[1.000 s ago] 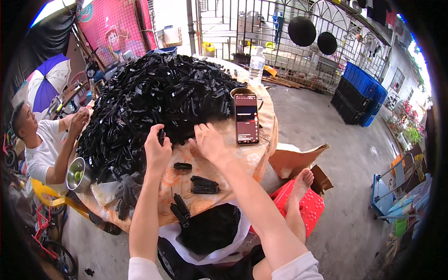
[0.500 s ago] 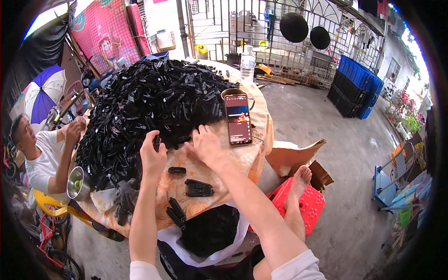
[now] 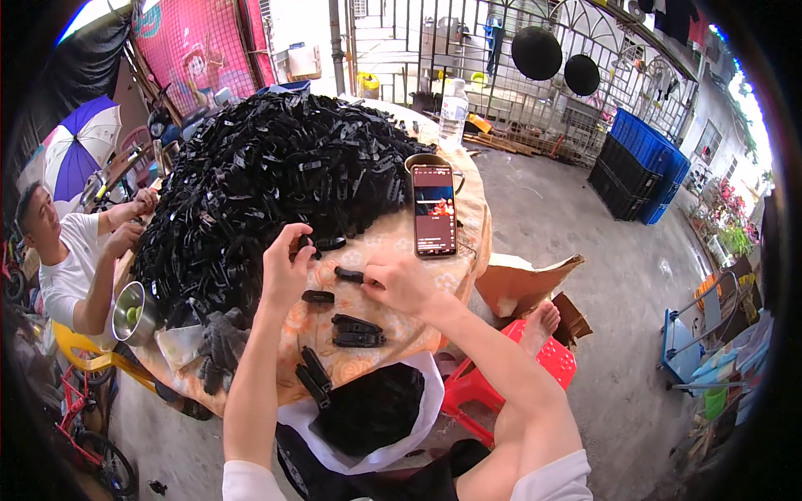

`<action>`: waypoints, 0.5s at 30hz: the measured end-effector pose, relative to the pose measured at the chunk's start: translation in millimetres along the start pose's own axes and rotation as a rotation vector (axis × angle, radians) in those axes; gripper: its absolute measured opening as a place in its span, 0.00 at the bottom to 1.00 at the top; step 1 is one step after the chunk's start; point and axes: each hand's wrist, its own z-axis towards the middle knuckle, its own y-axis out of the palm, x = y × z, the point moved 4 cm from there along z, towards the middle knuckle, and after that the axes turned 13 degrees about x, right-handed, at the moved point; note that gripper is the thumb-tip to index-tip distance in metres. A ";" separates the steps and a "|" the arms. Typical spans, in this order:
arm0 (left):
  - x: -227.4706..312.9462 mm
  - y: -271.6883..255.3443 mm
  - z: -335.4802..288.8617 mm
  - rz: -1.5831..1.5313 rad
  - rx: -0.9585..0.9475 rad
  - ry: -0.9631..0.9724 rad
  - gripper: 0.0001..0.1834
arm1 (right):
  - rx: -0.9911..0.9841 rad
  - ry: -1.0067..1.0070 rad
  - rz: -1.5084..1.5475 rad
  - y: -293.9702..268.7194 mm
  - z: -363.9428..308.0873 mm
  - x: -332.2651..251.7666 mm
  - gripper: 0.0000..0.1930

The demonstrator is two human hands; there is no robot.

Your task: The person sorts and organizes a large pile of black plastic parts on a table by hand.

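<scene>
A large heap of small black plastic parts (image 3: 276,167) covers much of the round table. At its near edge my left hand (image 3: 285,269) pinches a small black plastic part (image 3: 310,245), partly hidden by the fingers. Just right of it, my right hand (image 3: 404,284) grips one end of a longer black plastic strip (image 3: 349,275), held low over the cloth. Another dark part lies by the heap, beyond both hands. Nearer me on the orange floral tablecloth (image 3: 409,326) lie a single black piece (image 3: 318,296), a black cluster (image 3: 357,331) and two slanted pieces (image 3: 313,376).
A phone (image 3: 435,213) leans on a metal cup (image 3: 426,159); a water bottle (image 3: 454,113) stands behind. Below the edge hangs a white bag (image 3: 430,405) with black contents. Grey gloves (image 3: 222,351), a metal bowl (image 3: 146,321) and a seated person (image 3: 71,259) are left. A red stool (image 3: 551,359) stands right.
My right hand has drawn back from the heap's edge toward me and to the right, and now holds a black strip. My left hand has shifted slightly right, still pinching a part.
</scene>
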 end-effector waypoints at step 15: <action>-1.2 27.2 -12.1 -0.204 -0.275 -0.128 0.11 | 0.082 0.534 0.530 5.0 -1.0 15.2 0.18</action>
